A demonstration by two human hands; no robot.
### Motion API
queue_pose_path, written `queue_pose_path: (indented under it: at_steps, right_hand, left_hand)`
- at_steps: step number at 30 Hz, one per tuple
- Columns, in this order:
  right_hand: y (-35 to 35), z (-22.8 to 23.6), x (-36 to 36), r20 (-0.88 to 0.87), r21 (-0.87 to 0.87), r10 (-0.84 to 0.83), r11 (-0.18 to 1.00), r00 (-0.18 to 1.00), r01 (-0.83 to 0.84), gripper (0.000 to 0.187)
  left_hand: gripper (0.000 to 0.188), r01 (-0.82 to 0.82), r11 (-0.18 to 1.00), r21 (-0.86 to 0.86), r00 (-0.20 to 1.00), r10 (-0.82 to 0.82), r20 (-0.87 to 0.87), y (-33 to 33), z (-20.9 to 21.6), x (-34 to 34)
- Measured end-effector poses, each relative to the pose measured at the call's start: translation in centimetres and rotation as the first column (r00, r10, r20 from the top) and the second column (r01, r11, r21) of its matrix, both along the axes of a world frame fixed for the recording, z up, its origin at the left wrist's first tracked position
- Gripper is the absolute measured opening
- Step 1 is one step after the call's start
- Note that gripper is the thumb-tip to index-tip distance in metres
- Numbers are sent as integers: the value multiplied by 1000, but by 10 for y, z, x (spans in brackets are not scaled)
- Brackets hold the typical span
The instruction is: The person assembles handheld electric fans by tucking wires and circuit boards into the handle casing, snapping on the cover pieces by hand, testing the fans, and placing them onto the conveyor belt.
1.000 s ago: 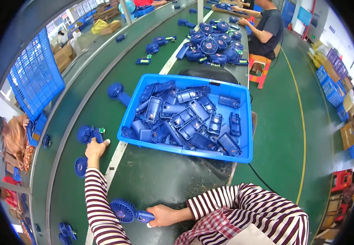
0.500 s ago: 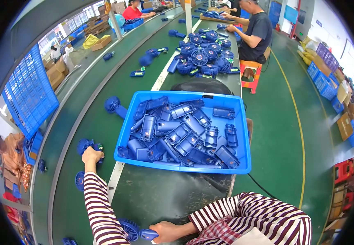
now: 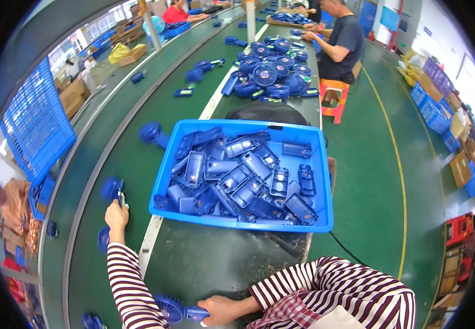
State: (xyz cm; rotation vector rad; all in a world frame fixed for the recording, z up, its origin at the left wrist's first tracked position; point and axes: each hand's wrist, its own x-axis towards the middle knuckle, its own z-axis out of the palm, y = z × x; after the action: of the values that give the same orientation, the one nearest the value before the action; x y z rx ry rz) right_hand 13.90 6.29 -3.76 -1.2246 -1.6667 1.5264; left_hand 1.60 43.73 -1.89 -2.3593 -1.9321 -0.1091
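My left hand (image 3: 117,217) is out over the green conveyor belt, its fingers closed around the handle end of a blue handheld fan (image 3: 111,188). The fan's round head points away from me and is a little blurred. Close to my body, my right hand (image 3: 218,310) grips the handle of another blue fan (image 3: 170,308), whose round grille faces up beside my left sleeve. In front of me stands a blue plastic bin (image 3: 248,223) with many loose dark-blue handle shells (image 3: 239,176) inside, lying in a jumble.
More fans lie on the belt (image 3: 133,159), including one fan (image 3: 103,239) near my left wrist. A heap of fans (image 3: 270,71) sits past the bin. Beyond it a co-worker (image 3: 340,44) sits on a stool (image 3: 334,98). A blue crate (image 3: 35,123) leans at the left.
My left hand has turned and drawn slightly toward me and left, with the fan tilting in its grip. My right hand has barely moved and keeps its fan.
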Motion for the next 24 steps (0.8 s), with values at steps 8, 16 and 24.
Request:
queue_pose_path:
  at_steps: [8,16,24]
  right_hand:
    - [11,1,10,19,-51,-11,999,1000,12,41]
    - [8,2,6,-235,-325,-55,945,970,-25,22]
    - [8,11,5,-187,-325,-15,945,982,-48,22]
  left_hand:
    - [35,-38,991,-128,777,110,619,-78,72,-131]
    - [29,-373,896,-240,649,437,623,-283,164,-286]
    - [34,-744,666,-57,524,634,569,-513,167,-410]
